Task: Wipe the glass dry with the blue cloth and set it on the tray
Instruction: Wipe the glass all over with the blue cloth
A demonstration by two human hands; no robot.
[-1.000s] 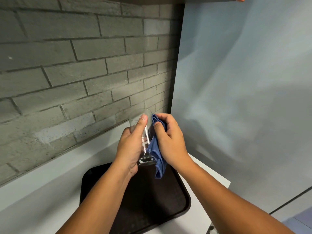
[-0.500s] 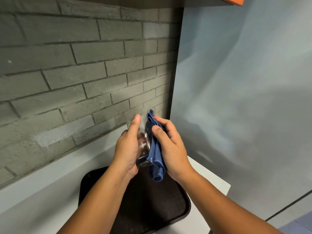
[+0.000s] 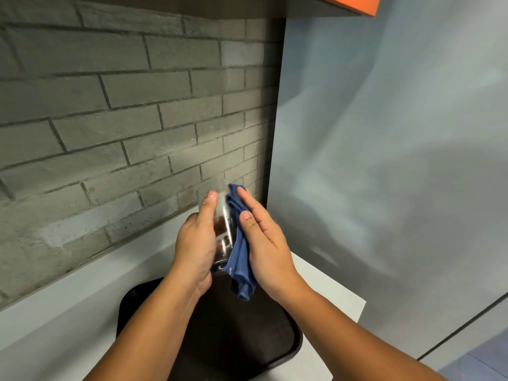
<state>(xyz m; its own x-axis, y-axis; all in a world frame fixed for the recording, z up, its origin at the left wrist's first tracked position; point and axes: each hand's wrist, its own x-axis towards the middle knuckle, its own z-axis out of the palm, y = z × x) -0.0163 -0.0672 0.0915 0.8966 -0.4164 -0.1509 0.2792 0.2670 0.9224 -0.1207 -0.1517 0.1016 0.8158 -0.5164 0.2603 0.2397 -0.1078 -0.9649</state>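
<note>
Head view: one wide frame looking down on both hands at work over a tray.
Glass: the glass (image 3: 223,213) is held in the air above the tray, roughly upright with its mouth uppermost, resting on no surface.
Blue cloth: the blue cloth (image 3: 239,259) lies against the right side of the glass from near the rim to past the base, with its loose end hanging below.
Left hand: the left hand (image 3: 195,243) grips the glass from the left, thumb laid up the near side and fingers curled behind.
Right hand: the right hand (image 3: 268,251) has fingers and thumb nearly straight, pressing the cloth flat onto the glass and not curled round it.
Progress: judged mid-wipe on the outer wall. Whether the inside is dry cannot be told. Setting down is not yet done.
Tray: the tray (image 3: 247,334) is dark with rounded corners and lies on the desk directly beneath the hands.
Desk: the desk (image 3: 68,306) is white and runs along the brick wall (image 3: 110,119).
Surroundings: a pale panel (image 3: 384,160) stands to the right, with an orange edge (image 3: 351,2) overhead.
Obstructions: nothing is seen between glass and tray. The forearms hide part of the tray.
</note>
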